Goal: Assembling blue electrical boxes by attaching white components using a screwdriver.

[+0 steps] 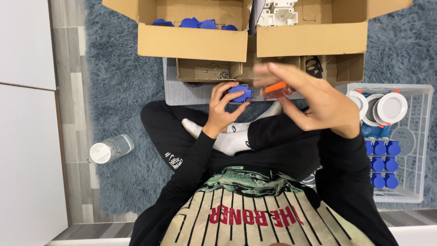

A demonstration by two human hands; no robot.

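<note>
I sit cross-legged on a blue-grey shaggy rug. My left hand (221, 107) grips a small blue plastic socket part (240, 93) just above my ankle. My right hand (309, 98) is raised higher and blurred, its fingers closed around a screwdriver with an orange-and-clear handle (274, 89) that points toward the blue part. The tool's tip is hidden between the two hands.
Two open cardboard boxes lie ahead: the left box (191, 42) holds blue parts, the right box (314, 38) white ones. A small tray (207, 70) holds screws. A white wire basket (409, 150) at right holds blue parts and round white lamps. A plastic bottle (110, 148) lies at left.
</note>
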